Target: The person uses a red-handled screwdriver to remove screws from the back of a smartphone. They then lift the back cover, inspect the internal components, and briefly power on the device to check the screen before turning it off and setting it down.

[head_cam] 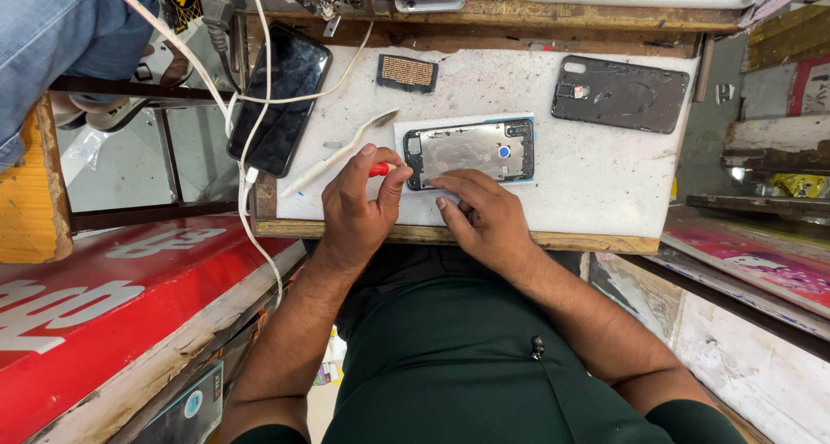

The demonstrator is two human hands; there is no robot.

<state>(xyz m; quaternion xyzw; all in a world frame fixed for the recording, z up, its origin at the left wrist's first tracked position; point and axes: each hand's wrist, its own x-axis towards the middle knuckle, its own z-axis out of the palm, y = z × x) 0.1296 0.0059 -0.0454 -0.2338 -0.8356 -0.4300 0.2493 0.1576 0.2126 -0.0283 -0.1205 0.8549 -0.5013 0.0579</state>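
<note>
An opened phone body (pixel 471 152), silver inside with a dark frame, lies on the white work mat (pixel 596 172). My left hand (pixel 359 206) pinches a small red-handled tool (pixel 381 169) whose tip meets the phone's left end. My right hand (pixel 484 215) rests flat on the mat, fingertips pressing the phone's near edge. The tool's tip is hidden behind my fingers.
A dark phone back cover (pixel 618 94) lies at the mat's far right. A black phone (pixel 281 98) with a white cable (pixel 251 133) sits left. A white toothbrush (pixel 341 154) and a small brown pad (pixel 407 72) lie nearby. A person in jeans (pixel 52 38) stands far left.
</note>
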